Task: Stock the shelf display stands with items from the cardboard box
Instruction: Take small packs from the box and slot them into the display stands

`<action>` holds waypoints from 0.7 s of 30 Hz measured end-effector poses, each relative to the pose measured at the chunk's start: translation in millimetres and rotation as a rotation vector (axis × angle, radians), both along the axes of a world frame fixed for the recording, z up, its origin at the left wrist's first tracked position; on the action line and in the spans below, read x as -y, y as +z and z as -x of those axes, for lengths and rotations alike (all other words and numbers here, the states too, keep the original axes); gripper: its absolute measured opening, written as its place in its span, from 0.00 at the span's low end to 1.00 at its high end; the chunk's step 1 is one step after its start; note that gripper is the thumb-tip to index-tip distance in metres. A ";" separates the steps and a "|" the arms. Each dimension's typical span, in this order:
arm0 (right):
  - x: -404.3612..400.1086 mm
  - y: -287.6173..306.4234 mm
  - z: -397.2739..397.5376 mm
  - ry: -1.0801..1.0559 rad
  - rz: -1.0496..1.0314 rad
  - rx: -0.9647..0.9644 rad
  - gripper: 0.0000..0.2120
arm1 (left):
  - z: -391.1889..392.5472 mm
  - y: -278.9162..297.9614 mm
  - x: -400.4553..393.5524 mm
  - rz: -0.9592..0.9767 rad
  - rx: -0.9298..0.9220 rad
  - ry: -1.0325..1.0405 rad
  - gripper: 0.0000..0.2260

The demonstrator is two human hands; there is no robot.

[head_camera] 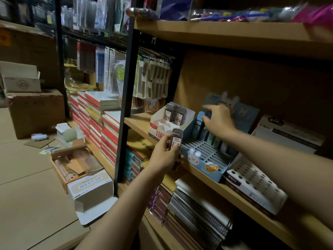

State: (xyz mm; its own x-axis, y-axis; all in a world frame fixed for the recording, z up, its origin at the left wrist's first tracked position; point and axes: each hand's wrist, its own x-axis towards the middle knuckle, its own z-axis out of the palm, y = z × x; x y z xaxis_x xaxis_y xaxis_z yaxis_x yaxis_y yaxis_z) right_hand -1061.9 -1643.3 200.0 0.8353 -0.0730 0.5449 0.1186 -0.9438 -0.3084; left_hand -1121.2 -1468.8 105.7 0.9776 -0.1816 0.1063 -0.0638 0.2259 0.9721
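My left hand (164, 156) grips a small stack of dark lead-refill cases (177, 139) in front of the wooden shelf edge. A white and red display stand (158, 130) on that shelf holds two more such cases (174, 112) at its back. To its right sits a blue rabbit display stand (203, 157) with a slotted grid and several pastel items along its back row. My right hand (219, 120) reaches over that back row, fingers stretched toward the blue items (199, 121); whether it pinches one is unclear.
A white holed pen stand (255, 186) and a white box (288, 134) sit further right on the shelf. Notebooks fill the shelf below. On the floor lie an open cardboard box (73, 165), a white carton (90, 190) and stacked red-edged books (100, 123).
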 end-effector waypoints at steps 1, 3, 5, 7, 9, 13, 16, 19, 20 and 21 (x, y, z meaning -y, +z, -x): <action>0.1 2.0 6.2 0.023 -0.051 0.038 0.18 | 0.1 1.5 -1.0 0.034 -0.009 0.013 0.12; -1.6 4.5 21.4 0.092 -0.178 0.105 0.14 | 0.1 4.6 -4.0 0.085 -0.008 0.038 0.12; -10.1 3.2 38.6 0.194 -0.357 -0.016 0.08 | 1.7 8.3 -6.8 0.083 0.027 0.053 0.13; -20.5 -0.7 52.6 0.295 -0.499 -0.173 0.07 | 5.7 12.6 -7.4 0.068 0.059 0.045 0.14; -29.2 -2.2 60.5 0.360 -0.533 -0.239 0.11 | 10.6 15.8 -7.1 0.057 0.093 0.018 0.13; -40.5 7.4 61.1 0.359 -0.331 -0.307 0.11 | 13.5 19.2 -9.3 0.004 0.152 -0.007 0.09; -39.1 26.7 48.2 0.315 -0.326 -0.257 0.11 | 4.3 15.5 -14.3 -0.244 0.238 0.157 0.14; -32.8 52.7 27.8 0.191 -0.320 -0.039 0.08 | -7.6 4.3 -22.7 -0.649 0.408 0.305 0.23; -31.9 58.4 20.8 0.142 -0.295 0.016 0.07 | -9.9 0.3 -23.8 -0.726 0.434 0.292 0.24; -31.4 61.6 13.8 0.105 -0.273 0.054 0.07 | -12.3 -3.8 -23.2 -0.775 0.443 0.259 0.26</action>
State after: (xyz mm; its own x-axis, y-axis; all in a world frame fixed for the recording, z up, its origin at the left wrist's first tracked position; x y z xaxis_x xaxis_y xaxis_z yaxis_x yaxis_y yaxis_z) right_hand -1075.8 -1611.9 261.6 0.8163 -0.1376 0.5610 0.2344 -0.8088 -0.5394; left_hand -1108.9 -1445.5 101.8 0.8967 -0.1402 0.4199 -0.4232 -0.5497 0.7202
